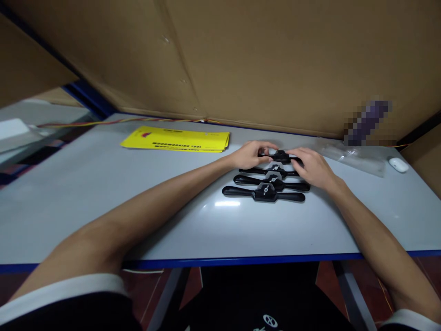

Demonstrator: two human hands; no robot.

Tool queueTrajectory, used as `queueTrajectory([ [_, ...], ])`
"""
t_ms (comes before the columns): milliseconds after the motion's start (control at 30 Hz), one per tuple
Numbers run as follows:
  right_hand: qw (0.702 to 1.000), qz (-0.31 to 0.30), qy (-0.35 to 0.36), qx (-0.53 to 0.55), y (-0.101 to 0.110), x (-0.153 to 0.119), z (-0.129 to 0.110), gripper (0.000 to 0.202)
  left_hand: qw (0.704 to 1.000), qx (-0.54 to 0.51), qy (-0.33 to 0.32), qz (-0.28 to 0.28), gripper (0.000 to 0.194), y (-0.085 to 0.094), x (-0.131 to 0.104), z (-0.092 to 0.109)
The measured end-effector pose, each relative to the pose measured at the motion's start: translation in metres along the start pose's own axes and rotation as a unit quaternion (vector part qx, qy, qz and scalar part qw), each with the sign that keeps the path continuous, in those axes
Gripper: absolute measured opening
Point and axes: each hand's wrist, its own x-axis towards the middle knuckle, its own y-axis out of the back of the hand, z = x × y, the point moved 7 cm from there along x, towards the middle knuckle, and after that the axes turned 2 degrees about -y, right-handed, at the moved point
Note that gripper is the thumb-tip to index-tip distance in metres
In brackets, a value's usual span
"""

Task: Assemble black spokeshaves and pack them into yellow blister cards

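Observation:
Several black spokeshaves lie in a row on the grey table (193,230), one behind another. The farthest spokeshave (281,157) is between my two hands. My left hand (252,154) has its fingers and thumb closed round the left handle. On the other end, my right hand (313,167) grips the right handle, fingers behind and thumb in front. Closer to me lie a second spokeshave (275,170), a third spokeshave (274,181) and the nearest spokeshave (265,192), each with a pale metal blade and a small screw at its middle. My right hand partly covers the second one's right handle.
A stack of yellow printed cards (182,139) lies at the back left. Clear plastic bags (361,161) and a white rounded object (398,164) are at the right. Twisted wires (138,120) run along the brown back panel (258,69). A blurred-out item stands at the back right.

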Motion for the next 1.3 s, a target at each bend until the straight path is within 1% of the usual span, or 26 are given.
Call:
queueTrajectory([
  [67,1.0,0.005,-0.003,-0.023,0.008,-0.002,0.002,0.041,1.0,-0.006,0.015,0.0,0.054,-0.001,0.001,-0.002],
  [133,0.997,0.015,-0.03,-0.064,0.021,-0.005,0.009,0.042,0.999,-0.011,0.033,-0.005,0.057,-0.001,0.002,-0.005],
  [200,0.99,0.015,-0.088,-0.113,0.037,-0.012,0.022,0.041,0.999,-0.016,0.047,-0.011,0.059,-0.001,0.003,-0.007],
  [233,0.984,0.006,-0.122,-0.133,0.045,-0.017,0.031,0.04,0.998,-0.019,0.05,-0.014,0.06,-0.001,0.003,-0.007],
  [300,0.969,-0.04,-0.189,-0.153,0.056,-0.028,0.049,0.036,0.998,-0.025,0.049,-0.026,0.061,0.0,0.003,-0.006],
  [400,0.932,-0.15,-0.298,-0.139,0.064,-0.048,0.073,0.028,0.998,-0.032,0.042,-0.04,0.063,-0.001,0.002,-0.004],
  [500,0.898,-0.234,-0.359,-0.101,0.065,-0.061,0.082,0.022,0.998,-0.029,0.042,-0.042,0.064,-0.001,0.001,-0.005],
  [600,0.879,-0.285,-0.376,-0.068,0.061,-0.066,0.082,0.027,0.998,-0.024,0.034,-0.038,0.063,-0.001,0.001,-0.005],
  [633,0.878,-0.297,-0.369,-0.063,0.059,-0.065,0.082,0.028,0.999,-0.024,0.031,-0.038,0.064,-0.001,0.001,-0.005],
  [733,0.892,-0.31,-0.321,-0.071,0.051,-0.061,0.083,0.024,0.999,-0.025,0.025,-0.039,0.064,-0.001,0.001,-0.006],
  [833,0.911,-0.289,-0.286,-0.074,0.045,-0.056,0.086,0.012,0.999,-0.027,0.014,-0.036,0.062,-0.001,0.001,-0.005],
  [900,0.931,-0.25,-0.257,-0.07,0.041,-0.048,0.084,0.005,0.999,-0.03,0.002,-0.031,0.062,-0.001,0.0,-0.003],
  [1000,0.973,-0.144,-0.178,-0.041,0.038,-0.03,0.068,0.004,0.999,-0.032,-0.008,-0.027,0.06,-0.001,-0.001,-0.002],
  [1067,0.991,-0.059,-0.123,0.012,0.037,-0.017,0.053,0.008,0.999,-0.032,-0.007,-0.03,0.057,-0.001,-0.001,-0.001],
  [1100,0.993,-0.02,-0.106,0.039,0.036,-0.011,0.047,0.01,0.999,-0.03,-0.006,-0.03,0.055,-0.001,-0.001,-0.001],
  [1167,0.992,0.027,-0.083,0.093,0.031,0.003,0.038,0.01,0.999,-0.022,-0.003,-0.028,0.054,-0.001,-0.001,-0.001],
  [1233,0.985,0.054,-0.069,0.148,0.023,0.017,0.031,0.009,1.0,-0.011,-0.003,-0.025,0.052,0.0,0.0,0.001],
  [1300,0.974,0.069,-0.062,0.208,0.014,0.031,0.026,0.011,1.0,-0.002,-0.009,-0.025,0.049,0.001,0.0,0.004],
])
